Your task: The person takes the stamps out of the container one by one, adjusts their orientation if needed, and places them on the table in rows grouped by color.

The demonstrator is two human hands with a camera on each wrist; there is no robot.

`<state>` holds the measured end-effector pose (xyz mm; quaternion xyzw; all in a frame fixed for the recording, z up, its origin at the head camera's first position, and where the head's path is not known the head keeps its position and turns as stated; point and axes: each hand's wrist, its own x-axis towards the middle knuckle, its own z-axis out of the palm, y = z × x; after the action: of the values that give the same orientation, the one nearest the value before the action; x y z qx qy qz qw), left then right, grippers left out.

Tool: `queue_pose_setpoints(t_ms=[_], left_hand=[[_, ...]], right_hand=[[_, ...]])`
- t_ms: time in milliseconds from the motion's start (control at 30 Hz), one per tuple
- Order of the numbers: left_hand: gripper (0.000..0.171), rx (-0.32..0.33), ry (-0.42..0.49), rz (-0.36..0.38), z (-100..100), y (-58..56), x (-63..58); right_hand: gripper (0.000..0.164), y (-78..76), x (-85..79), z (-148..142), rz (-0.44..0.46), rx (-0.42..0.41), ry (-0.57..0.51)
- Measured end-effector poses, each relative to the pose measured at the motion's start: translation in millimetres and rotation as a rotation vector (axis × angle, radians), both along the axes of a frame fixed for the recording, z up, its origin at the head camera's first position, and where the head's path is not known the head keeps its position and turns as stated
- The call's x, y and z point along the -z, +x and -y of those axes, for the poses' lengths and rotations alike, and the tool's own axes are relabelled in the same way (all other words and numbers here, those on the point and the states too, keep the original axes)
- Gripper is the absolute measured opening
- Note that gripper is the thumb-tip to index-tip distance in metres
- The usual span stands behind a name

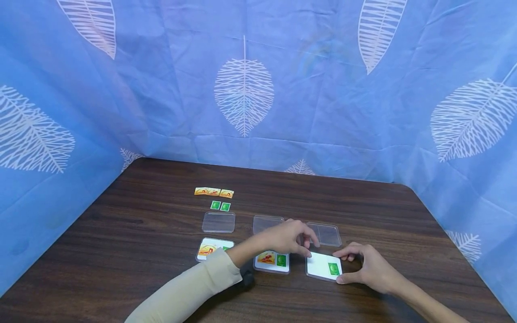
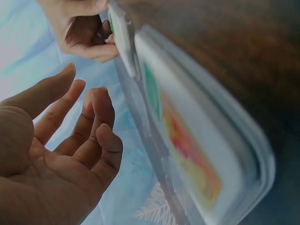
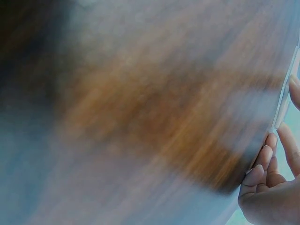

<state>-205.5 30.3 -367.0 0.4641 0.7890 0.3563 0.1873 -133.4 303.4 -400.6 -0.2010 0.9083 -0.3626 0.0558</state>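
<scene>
Toward the near side of the dark brown wooden table (image 1: pixel 133 233), right of its middle, lies the flat, round-cornered case with a white face and clear rim (image 1: pixel 321 264). Your right hand (image 1: pixel 369 269) grips its right edge, thumb at the near corner and fingers at the far one. Your left hand (image 1: pixel 284 237) is by its far left corner, fingers loosely bent and spread, holding nothing; whether it touches the case is hard to tell.

The step in hand looks like filling this third case: a small green rectangular picture piece (image 1: pixel 334 268) sits by its right edge, while its left half is bare. Both the middle white case (image 1: pixel 270 268) and the left white case (image 1: pixel 220 243) carry an orange piece and a green one.

Your next move seems to call for an orange rectangular picture piece (image 1: pixel 214 191) from the row nearest the table's far edge, picked up with your free left hand and laid flat, while your right hand keeps the case steady.
</scene>
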Motion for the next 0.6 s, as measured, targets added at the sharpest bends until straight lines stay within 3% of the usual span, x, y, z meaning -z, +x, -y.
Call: queue_pose_setpoints(t_ms=[267,600], left_hand=[[0.024,0.024,-0.027,-0.039,-12,5.6,7.4],[0.026,0.023,-0.068,-0.025,-22,10.1,8.6]], right_hand=[[0.044,0.1,0.9,0,-0.001,-0.003,-0.006],[0.043,0.3,0.6,0,-0.019,-0.022,-0.027]])
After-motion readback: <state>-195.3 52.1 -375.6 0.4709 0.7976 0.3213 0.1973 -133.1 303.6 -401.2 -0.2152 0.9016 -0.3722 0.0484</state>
